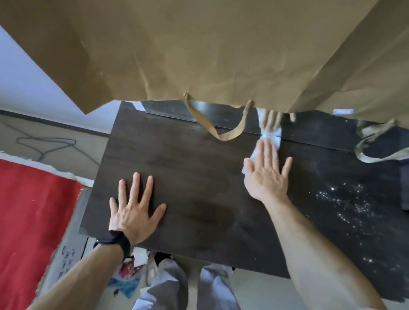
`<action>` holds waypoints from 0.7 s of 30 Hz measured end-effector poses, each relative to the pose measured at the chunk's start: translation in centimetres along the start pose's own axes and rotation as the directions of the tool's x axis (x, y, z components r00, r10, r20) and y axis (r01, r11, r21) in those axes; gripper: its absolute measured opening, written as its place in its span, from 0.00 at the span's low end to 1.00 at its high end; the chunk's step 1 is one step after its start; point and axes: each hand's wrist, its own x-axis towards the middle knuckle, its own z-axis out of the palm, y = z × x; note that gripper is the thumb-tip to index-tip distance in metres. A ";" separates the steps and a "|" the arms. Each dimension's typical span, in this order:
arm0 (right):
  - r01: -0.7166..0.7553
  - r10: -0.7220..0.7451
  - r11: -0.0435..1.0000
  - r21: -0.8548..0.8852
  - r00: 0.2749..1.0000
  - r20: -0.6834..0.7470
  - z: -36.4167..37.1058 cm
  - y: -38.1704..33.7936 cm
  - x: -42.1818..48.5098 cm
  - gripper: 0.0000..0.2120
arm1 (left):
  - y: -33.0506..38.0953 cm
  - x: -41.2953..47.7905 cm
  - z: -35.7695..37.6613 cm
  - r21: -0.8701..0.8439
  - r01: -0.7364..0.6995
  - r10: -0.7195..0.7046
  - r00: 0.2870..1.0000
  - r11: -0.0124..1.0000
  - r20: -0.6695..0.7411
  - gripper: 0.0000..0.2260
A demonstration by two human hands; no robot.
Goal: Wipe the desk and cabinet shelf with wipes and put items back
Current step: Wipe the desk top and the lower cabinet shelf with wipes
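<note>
Hands in view: 2. Left hand (pixel 134 213) lies flat on the desk (pixel 196 167), fingers spread straight, gripping nothing; 1 black wristband (pixel 115 244) sits on its wrist. Right hand (pixel 266 173) presses 1 white wipe (pixel 273 139) against the desk's rear centre, fingers straight, not curled. Wipe is soft, crumpled, elongated; its long axis runs along the fingers, pointing away from the person toward the back edge. Desk top is dark, rectangular wood grain, with pale specks (pixel 352 204) at right. 2 creased brown paper bags (pixel 191 31) with flat loop handles hang above.
</note>
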 end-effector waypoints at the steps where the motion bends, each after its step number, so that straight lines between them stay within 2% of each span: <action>1: -0.063 0.063 0.998 0.011 0.998 0.007 -0.5 2.3 0.2 0.30 | 0.9 0.0 0.1 -0.011 0.019 -0.019 1.000 1.000 -0.007 0.35; 5: -0.274 0.273 0.960 0.060 0.962 0.026 -2.0 10.4 -0.2 0.31 | 6.4 -0.1 0.8 -0.007 0.026 -0.026 1.000 1.000 0.017 0.34; 8: -0.288 0.288 0.955 0.076 0.958 0.014 -2.1 11.7 -0.9 0.31 | 9.9 0.5 1.1 -0.079 0.103 -0.098 0.993 0.991 0.071 0.31; 10: -0.164 0.164 0.986 0.027 0.986 -0.019 -1.7 9.5 -1.1 0.31 | 10.3 1.0 1.1 -0.066 0.120 -0.115 0.990 0.991 0.079 0.30; 12: 0.066 -0.068 0.997 -0.048 0.997 -0.035 -1.1 5.9 -1.0 0.30 | 10.3 1.1 0.9 -0.053 0.125 -0.121 0.989 0.991 0.081 0.30; 14: 0.256 -0.257 0.965 -0.061 0.966 -0.011 -0.2 1.5 -1.0 0.30 | 10.3 0.9 0.8 -0.047 0.130 -0.126 0.989 0.990 0.078 0.30; 16: 0.375 -0.373 0.924 -0.076 0.927 0.040 0.8 -1.9 -1.0 0.30 | 10.2 1.0 1.0 -0.039 0.129 -0.126 0.989 0.991 0.078 0.30; 19: 0.425 -0.423 0.901 -0.085 0.905 0.044 1.1 -1.8 -0.3 0.29 | 9.9 1.1 1.0 -0.037 0.137 -0.135 0.989 0.990 0.063 0.30; 21: 0.345 -0.345 0.938 -0.035 0.939 0.006 0.3 1.8 0.3 0.29 | 9.9 1.2 1.0 -0.022 0.139 -0.138 0.989 0.990 0.052 0.30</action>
